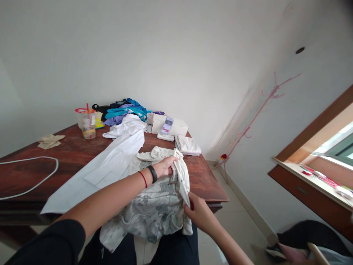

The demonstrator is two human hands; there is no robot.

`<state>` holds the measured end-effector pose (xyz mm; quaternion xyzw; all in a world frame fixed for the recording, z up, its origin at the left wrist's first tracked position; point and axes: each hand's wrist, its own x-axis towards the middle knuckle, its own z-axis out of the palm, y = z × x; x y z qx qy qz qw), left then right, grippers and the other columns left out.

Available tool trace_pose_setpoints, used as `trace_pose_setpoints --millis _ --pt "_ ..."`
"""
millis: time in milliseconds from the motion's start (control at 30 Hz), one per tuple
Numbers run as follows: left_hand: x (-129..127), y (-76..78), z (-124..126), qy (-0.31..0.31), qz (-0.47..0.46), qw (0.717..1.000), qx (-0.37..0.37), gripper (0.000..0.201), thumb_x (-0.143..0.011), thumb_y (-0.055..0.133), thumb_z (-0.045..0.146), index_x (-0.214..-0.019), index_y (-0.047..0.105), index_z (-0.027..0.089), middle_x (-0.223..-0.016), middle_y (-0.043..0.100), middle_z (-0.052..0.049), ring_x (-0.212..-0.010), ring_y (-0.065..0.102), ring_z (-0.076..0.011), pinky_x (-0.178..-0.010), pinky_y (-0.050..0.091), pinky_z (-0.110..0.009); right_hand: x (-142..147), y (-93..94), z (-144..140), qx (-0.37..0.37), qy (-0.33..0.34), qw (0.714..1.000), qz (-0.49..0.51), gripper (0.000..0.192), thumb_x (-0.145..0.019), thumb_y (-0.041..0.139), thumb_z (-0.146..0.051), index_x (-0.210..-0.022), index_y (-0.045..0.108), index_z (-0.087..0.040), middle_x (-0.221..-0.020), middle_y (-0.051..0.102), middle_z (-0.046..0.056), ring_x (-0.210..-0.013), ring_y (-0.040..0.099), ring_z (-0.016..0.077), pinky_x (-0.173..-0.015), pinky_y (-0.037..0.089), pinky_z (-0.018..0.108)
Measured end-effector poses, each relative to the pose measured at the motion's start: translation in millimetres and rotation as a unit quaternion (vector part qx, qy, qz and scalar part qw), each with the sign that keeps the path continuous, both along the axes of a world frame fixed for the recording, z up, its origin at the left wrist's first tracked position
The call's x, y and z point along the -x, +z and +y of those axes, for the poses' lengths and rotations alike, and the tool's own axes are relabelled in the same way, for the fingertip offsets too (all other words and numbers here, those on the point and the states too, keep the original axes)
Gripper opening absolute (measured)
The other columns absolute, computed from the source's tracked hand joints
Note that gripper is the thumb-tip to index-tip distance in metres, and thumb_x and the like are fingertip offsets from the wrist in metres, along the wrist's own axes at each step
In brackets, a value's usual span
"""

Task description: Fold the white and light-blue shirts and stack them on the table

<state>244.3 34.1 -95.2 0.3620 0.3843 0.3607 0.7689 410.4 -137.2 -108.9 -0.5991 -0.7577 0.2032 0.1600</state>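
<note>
Soft daylight fills the room, coming from the window (340, 145) at the right edge, where the panes are washed out almost to white. The wall (171, 55) left of the window is evenly bright and turns greyer toward the far left corner. Shadows are faint: a pale diagonal one runs along the wall beside the pink rack (256, 110). The wooden table (68, 158), further from the window, shows a dull sheen. Wide-angle distortion bends and tilts lines toward the edges. A label on the white box (168, 125) is blurred.
</note>
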Motion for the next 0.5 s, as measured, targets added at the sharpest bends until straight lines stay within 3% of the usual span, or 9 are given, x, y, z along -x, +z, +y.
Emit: trace_pose_setpoints --millis 67,133,233,300,500 --pt "-3.3 2.9 0.9 -0.007 -0.014 1.0 0.016 0.019 -0.097 0.048 0.022 -0.087 0.06 0.013 -0.06 0.065 -0.002 -0.058 0.063 -0.0158 -0.063 0.053 -0.023 12.6 -4.3 -13.9 0.021 0.005 0.998 0.063 0.003 -0.084 0.058 -0.02 -0.087 0.057 -0.02 -0.068 0.063 -0.001 -0.064 0.06 0.0159 -0.06 0.036 0.024" --pt "-1.9 6.3 1.8 -0.016 -0.02 0.999 0.032 0.019 -0.097 0.05 0.025 -0.087 0.061 0.014 -0.06 0.066 -0.002 -0.059 0.064 -0.0165 -0.062 0.053 -0.023 27.4 -7.9 -24.8 0.065 0.05 0.988 0.128 0.019 -0.083 0.064 -0.022 -0.102 0.06 -0.019 -0.066 0.062 -0.003 -0.062 0.059 0.0145 -0.059 0.038 0.022" --pt "7.9 9.3 2.6 -0.036 -0.028 0.998 0.051 0.022 -0.097 0.049 0.028 -0.088 0.062 0.012 -0.063 0.067 -0.004 -0.058 0.065 -0.0185 -0.061 0.054 -0.025 41.7 -9.4 -29.8 0.122 0.174 0.96 0.181 0.042 -0.079 0.074 -0.026 -0.119 0.064 -0.02 -0.082 0.07 0.0 -0.07 0.064 0.0142 -0.064 0.045 0.021" --pt "16.7 7.7 2.2 -0.047 -0.029 0.997 0.062 0.026 -0.096 0.044 0.027 -0.088 0.063 0.011 -0.065 0.068 -0.007 -0.059 0.066 -0.0204 -0.062 0.056 -0.029 42.3 -6.5 -24.5 0.121 0.209 0.953 0.181 0.037 -0.081 0.073 -0.028 -0.117 0.07 -0.022 -0.09 0.073 0.001 -0.075 0.065 0.0145 -0.068 0.047 0.022" --pt "30.9 -10.5 0.9 -0.028 -0.019 0.998 0.062 0.017 -0.091 0.048 0.022 -0.086 0.061 0.011 -0.065 0.067 -0.007 -0.058 0.066 -0.0203 -0.061 0.056 -0.029 21.4 16.2 21.7 -0.021 0.114 0.973 0.198 0.02 -0.094 0.059 -0.031 -0.1 0.073 -0.019 -0.079 0.069 0.002 -0.072 0.063 0.0155 -0.066 0.047 0.025"
